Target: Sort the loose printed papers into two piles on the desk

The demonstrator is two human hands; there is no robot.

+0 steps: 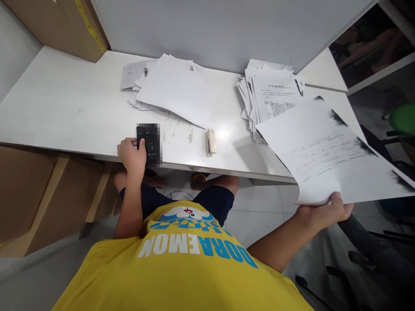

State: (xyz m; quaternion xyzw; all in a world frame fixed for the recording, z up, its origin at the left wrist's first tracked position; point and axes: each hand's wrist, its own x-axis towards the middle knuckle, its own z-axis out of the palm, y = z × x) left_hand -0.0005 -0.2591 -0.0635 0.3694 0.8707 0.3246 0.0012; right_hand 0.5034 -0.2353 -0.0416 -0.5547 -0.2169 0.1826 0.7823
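Observation:
My left hand rests at the near edge of the white desk, its fingers curled round the left side of a black phone that lies flat there. My right hand is off the desk's right front corner. It pinches the near corner of a few printed sheets, held up and fanned toward the right. A small beige stapler lies on the desk between my hands.
Two loose stacks of paper lie at the back of the desk, one in the middle and one at the right. A cardboard box stands at the back left. A grey partition runs behind.

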